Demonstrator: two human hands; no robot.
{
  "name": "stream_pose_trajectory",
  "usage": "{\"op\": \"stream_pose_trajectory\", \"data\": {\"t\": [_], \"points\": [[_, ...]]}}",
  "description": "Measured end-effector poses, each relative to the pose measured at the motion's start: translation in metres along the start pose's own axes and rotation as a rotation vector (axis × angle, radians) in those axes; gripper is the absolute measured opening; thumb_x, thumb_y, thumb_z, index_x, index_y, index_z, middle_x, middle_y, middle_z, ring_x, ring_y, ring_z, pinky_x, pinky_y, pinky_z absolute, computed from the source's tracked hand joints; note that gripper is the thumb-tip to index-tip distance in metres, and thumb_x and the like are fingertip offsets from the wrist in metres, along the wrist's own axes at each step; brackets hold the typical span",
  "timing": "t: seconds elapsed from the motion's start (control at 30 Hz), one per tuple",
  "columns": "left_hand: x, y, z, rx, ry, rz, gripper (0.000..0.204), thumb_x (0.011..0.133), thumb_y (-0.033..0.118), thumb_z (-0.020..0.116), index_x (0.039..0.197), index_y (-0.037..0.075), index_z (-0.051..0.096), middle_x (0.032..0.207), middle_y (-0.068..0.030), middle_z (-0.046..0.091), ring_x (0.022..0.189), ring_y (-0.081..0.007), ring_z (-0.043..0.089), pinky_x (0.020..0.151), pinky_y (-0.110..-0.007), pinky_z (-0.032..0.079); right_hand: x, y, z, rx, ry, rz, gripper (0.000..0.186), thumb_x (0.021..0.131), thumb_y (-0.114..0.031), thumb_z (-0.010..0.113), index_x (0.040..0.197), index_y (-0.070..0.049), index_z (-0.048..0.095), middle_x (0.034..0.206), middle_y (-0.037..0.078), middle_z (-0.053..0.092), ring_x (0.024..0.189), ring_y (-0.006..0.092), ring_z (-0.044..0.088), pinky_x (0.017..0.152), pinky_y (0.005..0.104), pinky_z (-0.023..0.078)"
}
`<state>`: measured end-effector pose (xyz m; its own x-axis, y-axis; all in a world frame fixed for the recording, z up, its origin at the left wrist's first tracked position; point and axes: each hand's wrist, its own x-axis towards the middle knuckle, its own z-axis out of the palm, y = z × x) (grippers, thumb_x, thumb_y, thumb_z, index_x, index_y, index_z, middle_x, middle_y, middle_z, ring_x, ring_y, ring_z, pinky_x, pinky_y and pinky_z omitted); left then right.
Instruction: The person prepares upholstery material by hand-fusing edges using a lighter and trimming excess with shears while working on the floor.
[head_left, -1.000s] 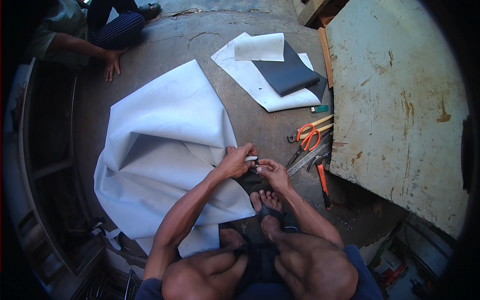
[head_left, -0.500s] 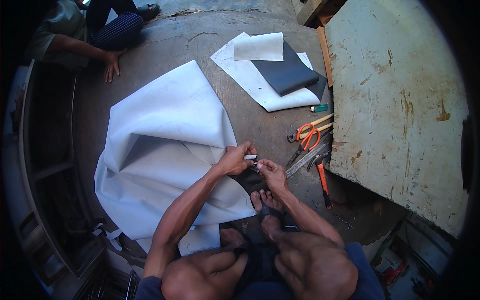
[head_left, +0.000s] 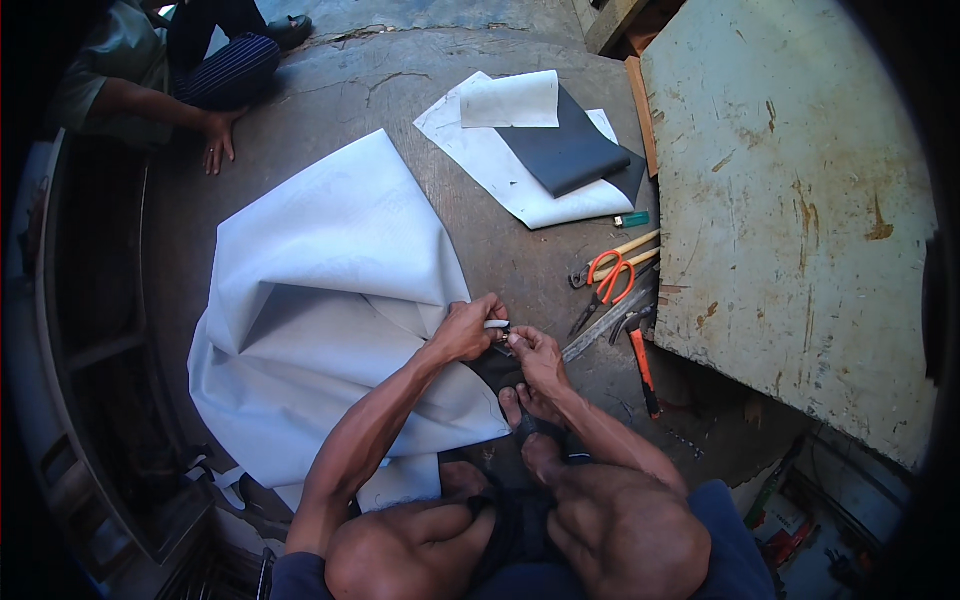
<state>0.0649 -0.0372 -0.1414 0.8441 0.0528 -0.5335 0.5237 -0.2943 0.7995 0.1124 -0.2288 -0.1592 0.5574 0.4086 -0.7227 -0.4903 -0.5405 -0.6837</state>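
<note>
A large white sheet (head_left: 330, 230), like vinyl or synthetic leather, lies rumpled on the ground before me and to my left. At its right side my left hand (head_left: 470, 328) is closed, with a small curled white edge (head_left: 496, 324) between thumb and fingers. A dark face of the material shows just below the hands. My right hand (head_left: 538, 358) meets it there, thumb and fingertips pinched together at that edge. Something tiny and shiny shows between the fingertips, too small to name. My bare foot (head_left: 520, 402) is right under the hands.
Scissors with orange handles (head_left: 610, 275), wooden-handled pincers (head_left: 625, 245), a hammer with an orange grip (head_left: 643, 370) and a green lighter (head_left: 631, 219) lie to the right. Beyond are stacked sheets (head_left: 540, 150). A worn board (head_left: 780, 220) stands right. Another person's hand (head_left: 218, 135) rests far left.
The view has shifted slightly. Both hands stay together at the sheet's edge, with only small finger movements.
</note>
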Motion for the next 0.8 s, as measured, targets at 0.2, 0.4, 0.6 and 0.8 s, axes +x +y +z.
{"op": "stream_pose_trajectory", "data": {"t": [0.2,0.4,0.6,0.8], "points": [[0.004,-0.001,-0.002,0.017,0.024,0.010,0.032,0.085,0.012,0.077,0.112,0.002,0.061,0.102,-0.0153,0.073,0.100,-0.0296,0.071,0.087,-0.039,0.053,-0.002,0.004,-0.008,0.005,0.021,-0.063,0.027,0.102,-0.022,0.062,0.120,-0.003,0.067,0.089,0.002,0.066,0.080,0.0104,0.058,0.073,0.0277,0.051],[0.005,-0.001,-0.003,0.037,0.008,0.012,0.034,0.084,0.013,0.077,0.112,0.003,0.061,0.102,-0.0145,0.073,0.100,-0.0282,0.070,0.088,-0.038,0.053,-0.005,0.001,-0.008,0.025,0.007,-0.044,0.029,0.100,-0.022,0.066,0.122,-0.004,0.067,0.090,0.000,0.066,0.080,0.0087,0.058,0.072,0.0251,0.050],[0.005,0.001,-0.002,0.051,0.007,0.016,0.034,0.085,0.013,0.077,0.113,0.003,0.061,0.103,-0.0146,0.073,0.100,-0.0288,0.071,0.089,-0.038,0.053,-0.006,-0.003,-0.007,0.023,0.026,-0.015,0.029,0.099,-0.023,0.067,0.120,-0.003,0.068,0.089,0.001,0.067,0.079,0.0084,0.060,0.072,0.0246,0.051],[0.004,-0.001,0.001,0.047,0.046,0.038,0.031,0.086,0.013,0.075,0.112,0.003,0.061,0.102,-0.0163,0.073,0.101,-0.0315,0.071,0.089,-0.040,0.053,-0.008,-0.001,-0.002,0.064,0.067,-0.048,0.030,0.099,-0.024,0.069,0.119,-0.002,0.068,0.089,0.000,0.067,0.078,0.0077,0.060,0.071,0.0236,0.051]]}}
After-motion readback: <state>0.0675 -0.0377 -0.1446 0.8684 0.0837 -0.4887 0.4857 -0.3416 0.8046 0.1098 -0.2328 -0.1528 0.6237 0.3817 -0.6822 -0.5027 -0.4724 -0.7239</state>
